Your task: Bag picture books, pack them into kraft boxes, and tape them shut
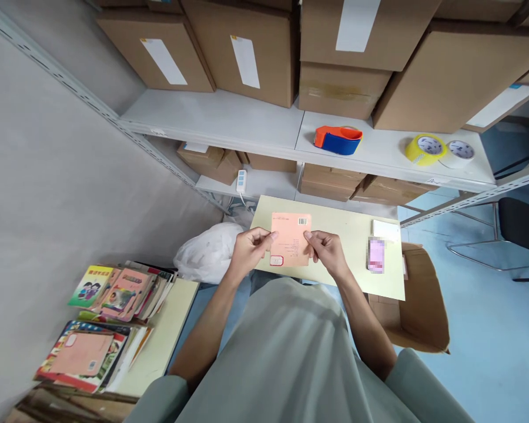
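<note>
A small pink book [291, 239] is held up between my two hands, over the pale yellow table [348, 229]. On the side facing me it bears a barcode at the top right and a red-framed label at the bottom left; the print looks upside down. My left hand [252, 249] pinches its left edge between thumb and fingers. At the opposite edge, my right hand [327, 249] grips it the same way. To the right on the table lie a phone [376, 255], its screen blurred, and a white box-like item [385, 230].
Stacks of books [123, 294] cover a side table [171, 323] at lower left. A white plastic bag [205, 249] sits behind it. An open carton [423, 299] stands right. Shelves ahead hold cartons [264, 53], a tape dispenser [338, 141] and tape rolls [427, 148].
</note>
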The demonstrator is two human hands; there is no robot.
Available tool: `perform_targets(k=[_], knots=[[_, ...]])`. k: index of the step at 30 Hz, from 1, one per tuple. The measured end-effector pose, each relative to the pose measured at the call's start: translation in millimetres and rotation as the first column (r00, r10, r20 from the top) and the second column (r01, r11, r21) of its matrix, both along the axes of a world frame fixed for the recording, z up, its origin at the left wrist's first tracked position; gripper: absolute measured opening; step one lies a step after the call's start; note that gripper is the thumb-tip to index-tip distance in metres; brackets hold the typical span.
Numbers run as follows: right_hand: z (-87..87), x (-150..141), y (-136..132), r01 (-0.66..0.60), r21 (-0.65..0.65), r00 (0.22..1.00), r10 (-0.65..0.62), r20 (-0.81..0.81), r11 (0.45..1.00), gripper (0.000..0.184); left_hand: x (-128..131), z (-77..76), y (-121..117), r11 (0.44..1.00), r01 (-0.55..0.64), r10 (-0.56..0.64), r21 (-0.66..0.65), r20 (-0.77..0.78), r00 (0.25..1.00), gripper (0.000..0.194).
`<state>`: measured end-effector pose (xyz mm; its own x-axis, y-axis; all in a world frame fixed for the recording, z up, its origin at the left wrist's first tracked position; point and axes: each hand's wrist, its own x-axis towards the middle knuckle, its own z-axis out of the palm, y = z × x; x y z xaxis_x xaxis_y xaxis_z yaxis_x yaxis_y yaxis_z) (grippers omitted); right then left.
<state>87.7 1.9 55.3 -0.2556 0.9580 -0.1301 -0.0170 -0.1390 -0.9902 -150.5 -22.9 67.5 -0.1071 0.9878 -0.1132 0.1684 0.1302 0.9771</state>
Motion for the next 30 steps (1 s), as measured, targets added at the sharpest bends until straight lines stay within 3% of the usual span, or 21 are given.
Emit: perform_targets(k=[5, 11, 16, 19, 24, 30], knots=[[-2.3, 0, 5, 0.012, -0.002, 1.000, -0.012, -0.006, 1.000, 0.066, 5, -0.1, 2, 1.000, 0.002, -0.002, 0.004, 0.004, 1.000, 0.049], [-16.5, 0, 3, 0.035, -0.052, 0.996, -0.039, -0.075, 0.998, 0.064, 11, -3.4, 1, 0.998, -0.059, 0.059, 0.008, 0.007, 0.998, 0.052], [-39.6, 5, 2, 0.042, -0.156, 0.987, -0.066, -0.149, 0.987, 0.081, 11, -9.6, -4, 0.993, -0.073, 0.075, 0.095, -0.020, 0.997, 0.058], [-60.4, 4, 8, 0.016, -0.127, 0.990, -0.034, -0.138, 0.992, 0.062, 17, -13.0, -8, 0.977, -0.055, 0.080, 0.206, -0.118, 0.990, 0.042], [-97.4, -14, 15, -0.027, -0.189, 0.949, -0.034, -0.312, 0.982, 0.060, 42, -19.8, -17, 0.901, 0.125, 0.028, 0.415, -0.344, 0.939, 0.013], [-123.7, -29, 8, -0.041, -0.238, 0.917, -0.058, -0.396, 0.970, 0.053, 65, -30.7, -32, 0.831, 0.384, -0.035, 0.402, -0.652, 0.757, 0.020]])
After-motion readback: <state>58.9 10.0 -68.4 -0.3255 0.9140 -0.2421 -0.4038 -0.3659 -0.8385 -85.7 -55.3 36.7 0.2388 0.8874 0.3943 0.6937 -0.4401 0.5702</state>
